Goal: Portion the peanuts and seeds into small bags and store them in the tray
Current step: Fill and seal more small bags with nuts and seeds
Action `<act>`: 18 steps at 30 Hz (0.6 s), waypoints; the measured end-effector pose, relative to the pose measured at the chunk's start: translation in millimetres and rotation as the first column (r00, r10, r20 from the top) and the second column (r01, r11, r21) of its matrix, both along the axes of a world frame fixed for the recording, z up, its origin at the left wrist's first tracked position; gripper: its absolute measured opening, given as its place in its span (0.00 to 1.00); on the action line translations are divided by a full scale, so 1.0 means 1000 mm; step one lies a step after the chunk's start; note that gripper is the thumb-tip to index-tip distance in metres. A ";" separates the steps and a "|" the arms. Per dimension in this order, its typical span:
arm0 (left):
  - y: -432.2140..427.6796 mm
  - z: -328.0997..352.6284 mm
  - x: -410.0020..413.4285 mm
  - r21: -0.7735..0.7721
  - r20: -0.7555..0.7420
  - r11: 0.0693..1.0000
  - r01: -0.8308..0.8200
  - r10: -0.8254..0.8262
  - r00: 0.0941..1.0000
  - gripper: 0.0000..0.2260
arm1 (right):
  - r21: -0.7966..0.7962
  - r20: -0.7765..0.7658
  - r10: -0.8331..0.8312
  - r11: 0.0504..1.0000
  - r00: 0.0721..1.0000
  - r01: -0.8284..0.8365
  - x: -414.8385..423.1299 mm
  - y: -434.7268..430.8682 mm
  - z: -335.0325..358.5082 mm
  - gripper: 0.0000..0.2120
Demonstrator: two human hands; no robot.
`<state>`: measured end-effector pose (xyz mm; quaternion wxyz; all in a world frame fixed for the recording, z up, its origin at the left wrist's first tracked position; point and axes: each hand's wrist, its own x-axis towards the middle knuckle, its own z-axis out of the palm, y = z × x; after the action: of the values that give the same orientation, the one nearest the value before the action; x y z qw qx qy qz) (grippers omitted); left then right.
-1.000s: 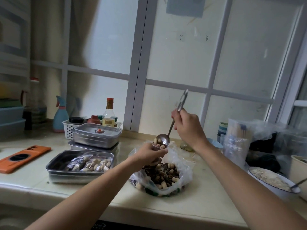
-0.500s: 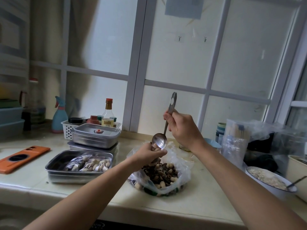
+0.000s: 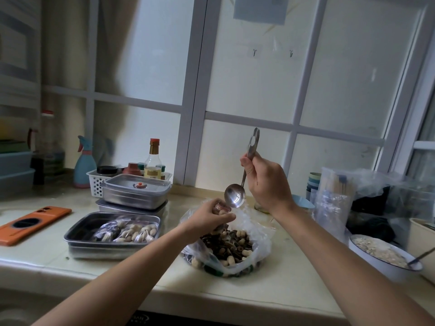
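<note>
A large clear plastic bag of peanuts and dark seeds lies open on the counter. Above it my left hand pinches the mouth of a small clear bag, mostly hidden by my fingers. My right hand grips the handle of a steel spoon, its empty bowl tilted at the small bag's mouth. To the left a steel tray holds filled small bags of peanuts.
Behind the tray are stacked lidded steel boxes, a white basket of bottles and a blue spray bottle. An orange phone lies far left. A white bowl of grain and plastic bags stand at the right.
The spoon held peanuts a second ago; it tipped upright over the small bag and its bowl is now empty. My left hand stayed at the bag's mouth.
</note>
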<state>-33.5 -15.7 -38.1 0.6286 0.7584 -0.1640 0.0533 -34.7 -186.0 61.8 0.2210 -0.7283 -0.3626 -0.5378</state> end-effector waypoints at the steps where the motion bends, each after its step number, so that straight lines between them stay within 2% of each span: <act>1: 0.000 -0.001 0.000 0.001 0.005 1.000 -0.002 0.002 1.000 0.12 | 0.019 0.007 -0.029 0.999 1.000 0.029 0.000 -0.001 -0.001 0.18; 5: 0.003 -0.003 0.002 -0.001 0.010 1.000 -0.011 0.011 1.000 0.13 | 0.111 -0.060 -0.115 0.986 0.992 0.121 0.004 -0.004 -0.006 0.18; 9: 0.008 -0.005 0.001 0.007 0.067 1.000 -0.009 0.008 0.998 0.15 | 0.182 -0.271 -0.206 0.948 0.940 0.260 0.016 -0.014 -0.019 0.17; 11: 0.011 -0.005 0.000 -0.010 0.075 1.000 0.011 -0.010 0.997 0.15 | 0.250 -0.416 -0.183 0.918 0.891 0.306 0.020 -0.021 -0.027 0.17; 14: 0.014 -0.007 0.000 -0.033 0.067 0.999 0.016 -0.014 0.998 0.15 | 0.367 -0.681 -0.052 0.839 0.730 0.402 0.029 -0.031 -0.039 0.19; 16: 0.014 -0.007 0.001 -0.050 0.050 0.999 -0.007 0.009 0.999 0.17 | 0.426 -0.824 0.114 0.771 0.555 0.473 0.038 -0.037 -0.052 0.18; 18: 0.013 -0.008 0.001 -0.088 0.026 0.996 0.001 0.001 1.000 0.19 | 0.481 -0.868 0.314 0.727 0.385 0.491 0.046 -0.043 -0.068 0.17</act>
<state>-32.1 -2.3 -46.0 0.6590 0.7294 -0.1696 0.0703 11.0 -228.7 -6.1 0.5991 -0.7821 0.0899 -0.1461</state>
